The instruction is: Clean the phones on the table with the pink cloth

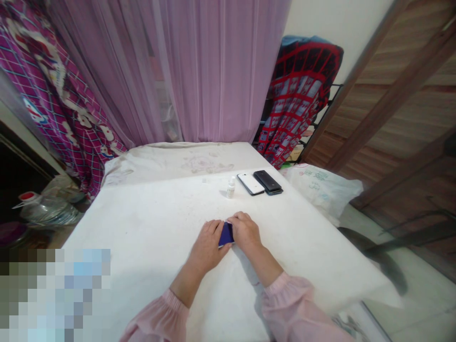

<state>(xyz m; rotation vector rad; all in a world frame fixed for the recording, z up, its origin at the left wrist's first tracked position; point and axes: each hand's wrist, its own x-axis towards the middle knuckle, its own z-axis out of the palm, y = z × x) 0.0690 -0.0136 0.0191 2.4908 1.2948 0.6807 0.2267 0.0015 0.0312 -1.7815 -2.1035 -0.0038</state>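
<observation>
A folded dark blue object (225, 234), perhaps cloth or paper, sits on the white tabletop between my hands. My left hand (208, 243) presses against its left side, and my right hand (244, 232) covers its upper right part. Both hands hold it low against the table, and part of it is hidden under my fingers. Pink gathered cuffs cover both my wrists. A small white dropper bottle (231, 188) stands farther ahead, beyond my hands.
Two smartphones, a white one (251, 184) and a black one (268, 182), lie at the far right of the white-covered table (142, 237). A white plastic bag (320, 187) sits past the right edge. Lilac curtains (221, 71) hang behind the table.
</observation>
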